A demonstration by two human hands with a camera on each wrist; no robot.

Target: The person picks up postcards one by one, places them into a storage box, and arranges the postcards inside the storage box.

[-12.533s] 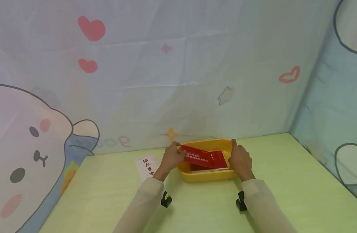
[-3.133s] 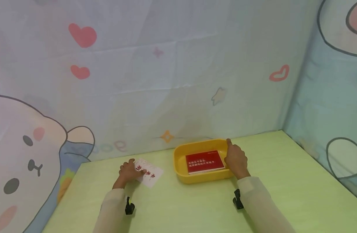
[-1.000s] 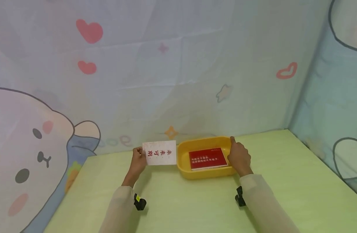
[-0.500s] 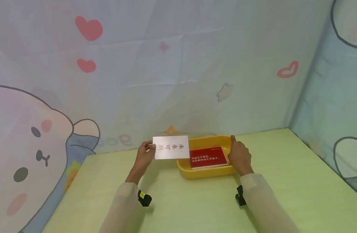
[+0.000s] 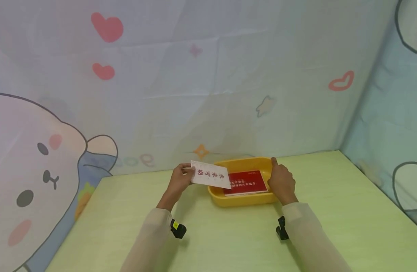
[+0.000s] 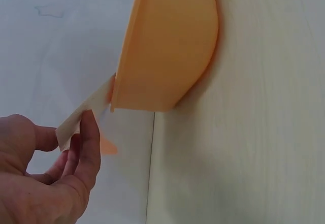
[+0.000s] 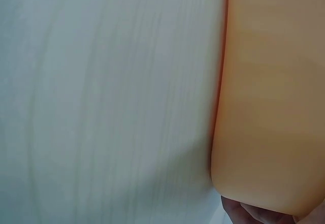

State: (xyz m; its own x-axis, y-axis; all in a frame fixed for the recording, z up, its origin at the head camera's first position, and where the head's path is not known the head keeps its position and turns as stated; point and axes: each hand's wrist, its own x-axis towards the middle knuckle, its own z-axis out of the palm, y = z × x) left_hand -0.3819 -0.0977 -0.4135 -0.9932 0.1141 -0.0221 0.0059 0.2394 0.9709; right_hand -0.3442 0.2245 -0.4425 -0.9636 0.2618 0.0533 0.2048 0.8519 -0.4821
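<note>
My left hand (image 5: 181,179) pinches the left end of a white card (image 5: 211,174) with red characters. The card is tilted, its far end reaching over the left rim of a yellow plastic basin (image 5: 250,200). In the left wrist view, thumb and fingers hold the card (image 6: 86,109) by its edge, beside the basin's wall (image 6: 167,41). Inside the basin lies a red card or booklet (image 5: 249,181) with white characters, its left part covered by the white card. My right hand (image 5: 282,183) grips the basin's right rim; in the right wrist view only some fingers (image 7: 249,211) show below the basin.
The basin stands on a light green table (image 5: 228,238), near its back edge. Behind rises a pale cloth backdrop (image 5: 167,113) printed with hearts and a cartoon bear. A second cloth wall (image 5: 392,124) borders the right side.
Earlier, my left hand laid a red card in the basin, then picked the white card up from the table. Since then it has carried it right, over the basin's rim. The right hand stays put.
</note>
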